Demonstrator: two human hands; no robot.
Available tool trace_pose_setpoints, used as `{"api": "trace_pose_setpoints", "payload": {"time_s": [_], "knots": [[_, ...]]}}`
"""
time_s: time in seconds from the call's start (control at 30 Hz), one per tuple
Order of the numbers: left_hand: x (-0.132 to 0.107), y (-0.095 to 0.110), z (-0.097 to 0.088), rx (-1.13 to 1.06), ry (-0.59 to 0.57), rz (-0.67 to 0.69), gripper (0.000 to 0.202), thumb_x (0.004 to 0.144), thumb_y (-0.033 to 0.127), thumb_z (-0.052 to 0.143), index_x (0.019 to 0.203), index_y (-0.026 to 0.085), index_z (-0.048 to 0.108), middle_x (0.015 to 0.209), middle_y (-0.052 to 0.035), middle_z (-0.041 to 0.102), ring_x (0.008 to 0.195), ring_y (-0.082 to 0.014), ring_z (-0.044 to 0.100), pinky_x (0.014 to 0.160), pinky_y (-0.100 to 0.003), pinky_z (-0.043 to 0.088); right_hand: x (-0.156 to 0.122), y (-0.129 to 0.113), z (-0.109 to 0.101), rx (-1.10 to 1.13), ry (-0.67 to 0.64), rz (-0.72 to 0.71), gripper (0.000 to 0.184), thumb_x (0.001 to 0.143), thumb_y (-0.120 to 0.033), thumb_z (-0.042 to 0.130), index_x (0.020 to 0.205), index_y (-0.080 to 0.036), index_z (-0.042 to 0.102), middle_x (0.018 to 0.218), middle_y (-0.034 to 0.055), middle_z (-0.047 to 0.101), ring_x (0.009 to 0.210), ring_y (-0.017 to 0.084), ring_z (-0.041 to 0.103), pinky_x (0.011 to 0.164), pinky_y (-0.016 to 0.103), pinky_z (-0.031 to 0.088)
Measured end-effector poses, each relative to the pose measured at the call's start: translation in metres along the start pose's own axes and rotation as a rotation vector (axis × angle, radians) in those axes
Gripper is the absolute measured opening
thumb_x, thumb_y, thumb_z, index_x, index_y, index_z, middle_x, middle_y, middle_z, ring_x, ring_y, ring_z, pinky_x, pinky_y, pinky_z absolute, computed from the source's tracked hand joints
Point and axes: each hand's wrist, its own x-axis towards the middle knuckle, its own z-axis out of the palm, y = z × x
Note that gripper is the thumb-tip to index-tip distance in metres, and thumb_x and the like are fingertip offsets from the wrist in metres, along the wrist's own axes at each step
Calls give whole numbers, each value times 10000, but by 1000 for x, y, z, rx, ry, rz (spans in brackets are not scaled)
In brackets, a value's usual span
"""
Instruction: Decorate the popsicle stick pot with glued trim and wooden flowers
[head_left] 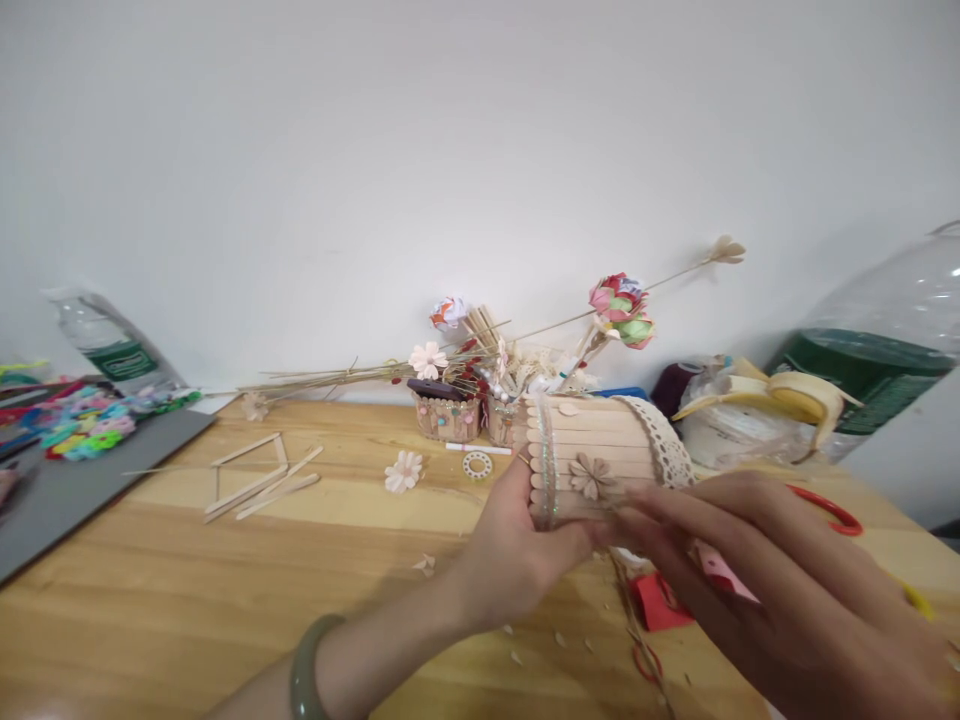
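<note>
A craft-stick cup [566, 435] lies on its side in my left hand [517, 560], which grips it from below. Lace trim [660, 440] runs round its right end and a glittery ribbon [551, 460] round its left. On its side sits a small petalled flower [592, 476]. My right hand [750, 570] has its fingertips pressed together at the cup's side, just right of the flower. Whatever they pinch, if anything, is too small or hidden to make out. Below the fingers, a thin brown stem [637, 630] slants down toward the table.
Two decorated holders [450, 418] with dried and paper flowers stand at the wall. Loose craft sticks [262, 480], a pale flower [403, 471] and a tape ring [477, 465] lie to the left. Rightward are a banana peel [802, 395], a large bottle [862, 370] and red scissor handles [829, 508].
</note>
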Motion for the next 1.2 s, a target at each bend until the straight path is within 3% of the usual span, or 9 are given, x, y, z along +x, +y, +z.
{"api": "trace_pose_setpoints", "payload": {"time_s": [0.3,0.57,0.93,1.13,1.2], "knots": [[-4,1,2,6,-18,10,401,685,107,687,1059,187,566,1024,-19,695,1007,-167,633,882,-245,496,5,0,1,38,-6,-42,109,825,-81,554,907,-149,575,681,25,604,606,115,489,544,255,425],[-4,0,1,-10,-63,13,411,705,120,674,1091,187,549,1099,-36,674,1060,-196,614,908,-286,499,-10,13,-4,74,-54,-151,238,858,-140,501,1081,-115,581,830,113,629,747,200,538,612,342,454],[-6,3,2,16,-46,-31,418,712,154,676,1110,206,559,1149,-46,654,1088,-230,597,956,-355,479,-18,17,2,80,-35,-133,363,882,-161,425,1227,-193,532,896,75,656,761,186,579,613,322,478],[-7,2,2,-2,-46,-55,389,721,157,669,1093,210,573,1081,-37,682,1042,-215,624,926,-337,496,-19,19,0,67,-26,-182,346,877,-121,401,1181,-149,563,915,91,656,777,179,591,603,309,477],[-7,2,3,4,-61,-57,381,727,160,662,1095,211,576,1083,-35,680,1057,-214,615,930,-333,492,-20,15,0,74,-22,-130,335,893,-141,392,1176,-199,562,922,63,660,794,171,598,624,304,478]]}}
